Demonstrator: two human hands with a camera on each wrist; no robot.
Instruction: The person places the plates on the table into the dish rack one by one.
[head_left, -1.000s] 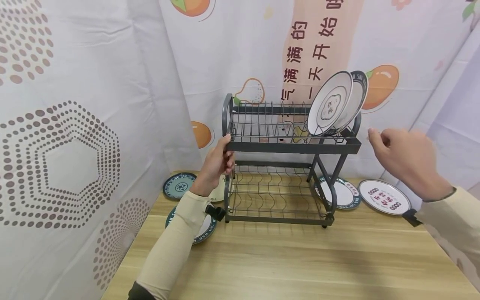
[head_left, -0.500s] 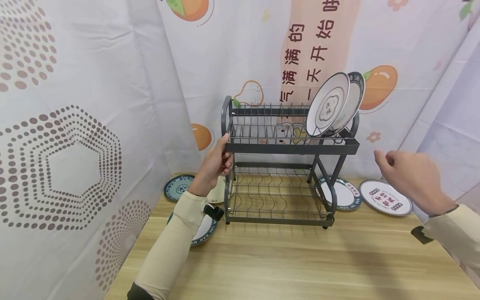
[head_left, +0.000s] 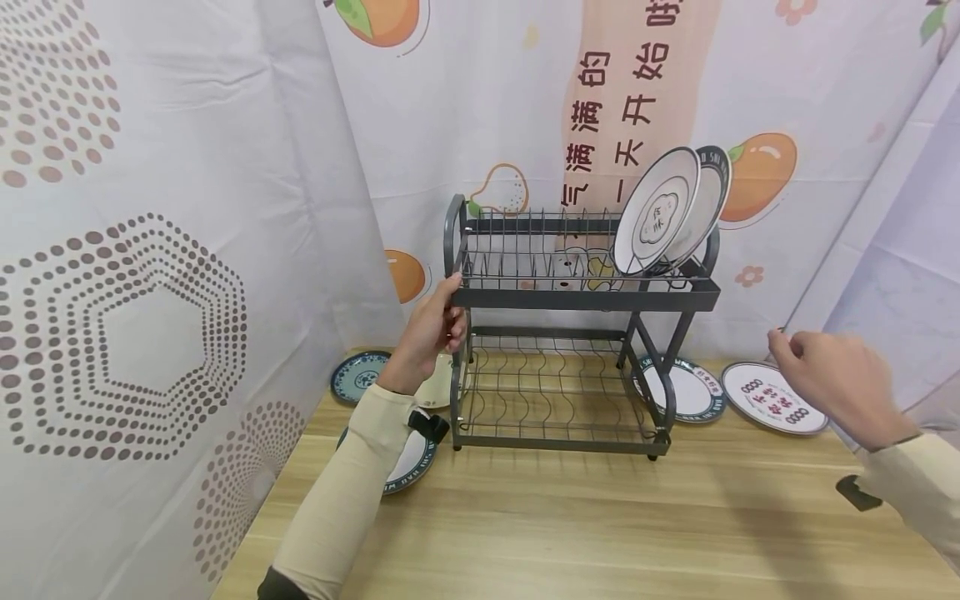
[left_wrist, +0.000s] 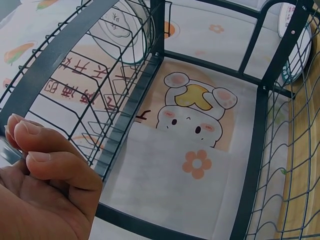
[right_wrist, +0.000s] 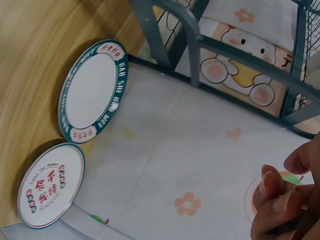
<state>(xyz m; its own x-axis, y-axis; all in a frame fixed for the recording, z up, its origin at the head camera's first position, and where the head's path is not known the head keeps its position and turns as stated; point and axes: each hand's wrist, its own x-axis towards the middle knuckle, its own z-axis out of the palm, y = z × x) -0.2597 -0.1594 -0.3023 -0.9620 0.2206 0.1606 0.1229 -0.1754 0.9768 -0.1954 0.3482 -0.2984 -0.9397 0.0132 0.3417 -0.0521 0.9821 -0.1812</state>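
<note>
"Well, what might go wrong?"

"Any tug by the left hand (head_left: 432, 329), which grips the near left upper corner of the rack (head_left: 585, 298), could topple the two plates (head_left: 654, 214) tilted at its right."

"And its look?"

"Dark-grey, two-tiered, wire-floored, standing on the counter (head_left: 562, 525); the right hand (head_left: 840, 382), loosely curled, holds nothing."

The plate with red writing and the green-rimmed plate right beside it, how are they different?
The plate with red writing has words in its middle; the green-rimmed plate has a plain white middle. The plate with red writing has only a thin dark edge, but the green-rimmed plate has letters all along a wide green band. Both have writing and some white.
</note>
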